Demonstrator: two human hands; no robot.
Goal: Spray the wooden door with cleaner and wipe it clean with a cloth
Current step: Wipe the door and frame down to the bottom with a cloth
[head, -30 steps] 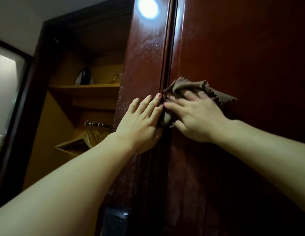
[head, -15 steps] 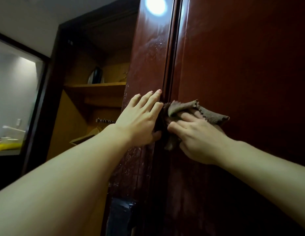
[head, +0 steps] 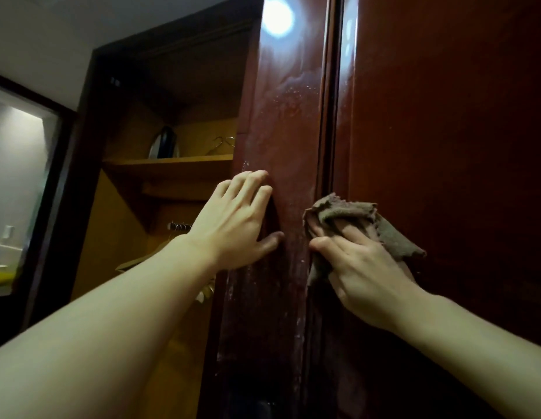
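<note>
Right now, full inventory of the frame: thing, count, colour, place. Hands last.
door: 1, glossy dark red-brown, centre, flecked with pale droplets, a light glare near its top
panel: 1, dark red-brown, right of the door
cloth: 1, grey-brown, crumpled, at the seam between door and panel
shelf: 1, light wood, inside the open closet at left
dark object: 1, black, on the shelf; cannot tell what it is
wire hanger: 1, metal, on the shelf, right end
left hand: 1, fingers curled round the door's left edge
right hand: 1, presses the cloth against the seam, fingers partly under its folds
</note>
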